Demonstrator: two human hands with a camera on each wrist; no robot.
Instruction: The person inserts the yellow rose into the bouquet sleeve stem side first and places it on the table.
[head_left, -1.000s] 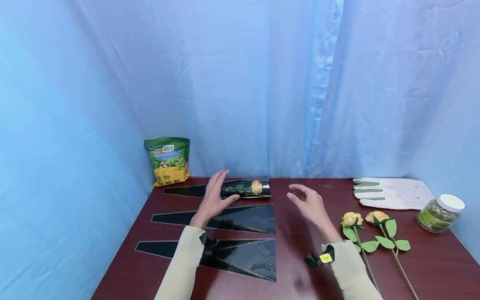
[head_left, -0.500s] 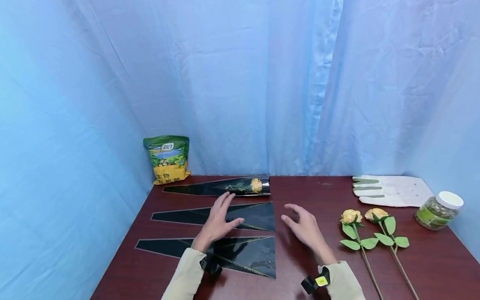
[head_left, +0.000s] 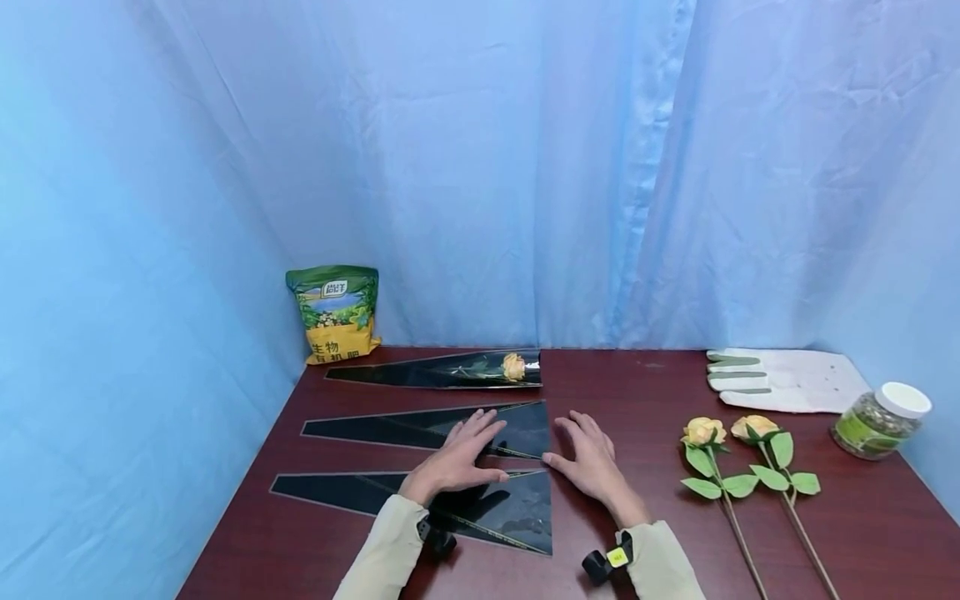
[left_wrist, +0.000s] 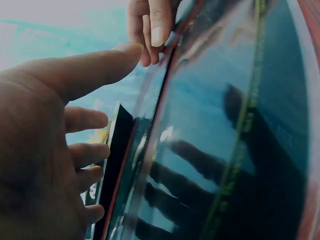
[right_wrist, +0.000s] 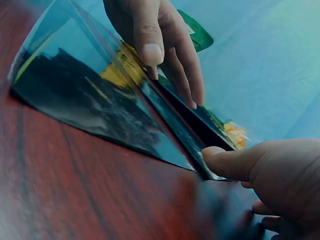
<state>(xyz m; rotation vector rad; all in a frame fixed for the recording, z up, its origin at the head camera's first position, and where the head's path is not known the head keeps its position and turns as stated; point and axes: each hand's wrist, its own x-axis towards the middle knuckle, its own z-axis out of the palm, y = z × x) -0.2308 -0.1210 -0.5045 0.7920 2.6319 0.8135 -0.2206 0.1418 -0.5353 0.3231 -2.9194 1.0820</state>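
Note:
A tapered black, clear-fronted flower sleeve (head_left: 420,429) lies flat in the middle of a row. My left hand (head_left: 465,462) is over it, fingers spread, nothing in its grasp; in the left wrist view the left hand (left_wrist: 55,120) shows its fingers reflected in glossy film. At the sleeve's wide right end is my right hand (head_left: 588,462), thumb tip right at the near corner, fingers loosely bent. A nearer black sleeve (head_left: 517,508) lies below the left hand. At the back, another sleeve (head_left: 397,375) contains a yellow rose (head_left: 513,367).
Two yellow roses, a left one (head_left: 703,432) and a right one (head_left: 756,428), lie on the dark red table (head_left: 637,392). Behind them are a white glove (head_left: 802,379) and a white-lidded jar (head_left: 881,423). A green and yellow bag (head_left: 335,317) stands back left, before blue curtains (head_left: 480,167).
Both hands have come back from beside the rear sleeve toward the middle one and drawn closer together. The sleeves and roses stay where they were.

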